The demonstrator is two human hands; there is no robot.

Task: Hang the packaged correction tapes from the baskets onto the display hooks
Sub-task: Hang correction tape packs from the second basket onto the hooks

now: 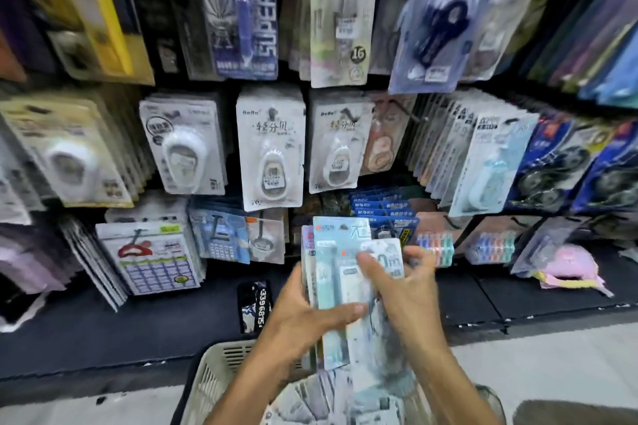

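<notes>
Correction tape packs (340,286), pale blue card blisters, are being sorted in a fanned stack above the beige slatted plastic basket (221,376). Stack is gripped by the left hand (303,317), thumb across the front; one pack is pinched by the right hand (404,290). Next, probably, a matching display hook (409,114) needs picking.

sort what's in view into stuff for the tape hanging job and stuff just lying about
Job: stack of packaged tapes held by left hand and right hand; basket; bare hook.
Lying about: calendar cards; pink item; folders.
</notes>
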